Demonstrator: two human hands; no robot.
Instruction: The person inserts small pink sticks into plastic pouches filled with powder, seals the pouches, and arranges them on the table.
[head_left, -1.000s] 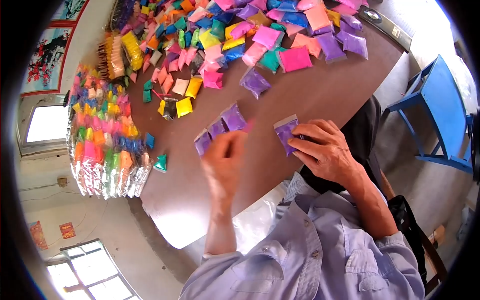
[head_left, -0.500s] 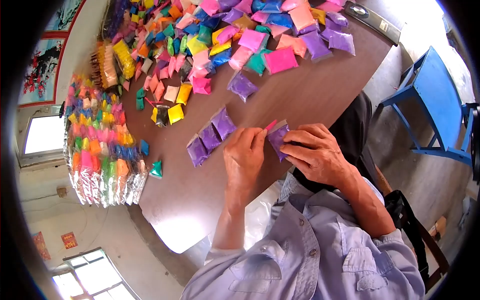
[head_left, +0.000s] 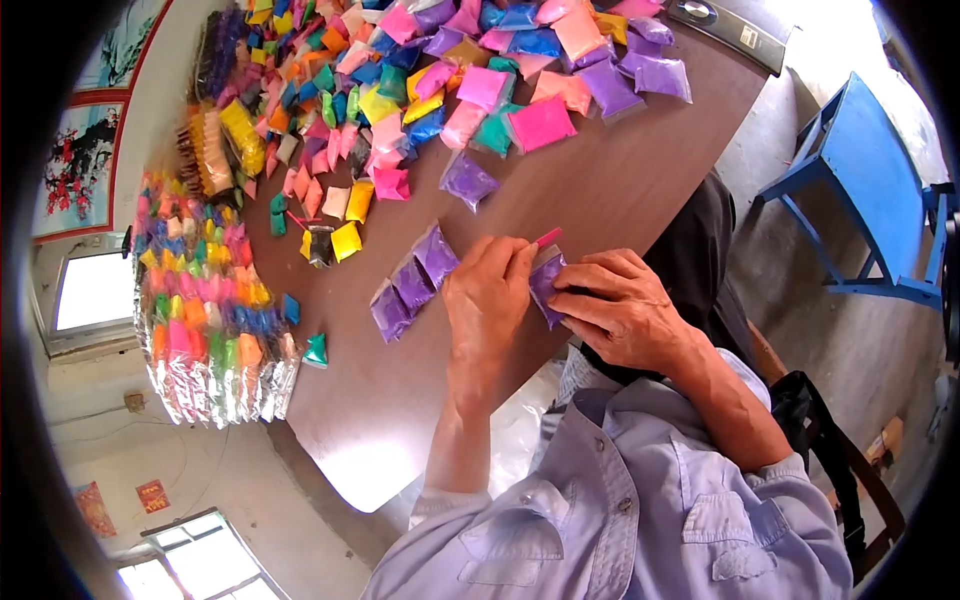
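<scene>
My left hand [head_left: 488, 292] is closed at the fingertips, with a thin pink stick [head_left: 549, 237] poking out of the pinch to the right. A small clear packet of purple material [head_left: 546, 283] is gripped by the fingers of my right hand [head_left: 622, 312]. The stick lies close by the packet's top edge; whether they touch I cannot tell. Just left of my left hand, three joined purple packets [head_left: 412, 284] form a strip on the brown table [head_left: 600, 190]. Farther up lies a single purple packet [head_left: 467, 182].
A heap of coloured packets [head_left: 485, 88] covers the far side of the table. Bundled strips of packets [head_left: 205, 310] hang along the left edge. A green packet [head_left: 315, 350] lies near that edge. A blue stool [head_left: 865, 170] stands on the floor at right.
The view has shifted slightly. Both hands stay close together, the stick and purple packet still in their fingers; the stick is now tilted a little differently.
</scene>
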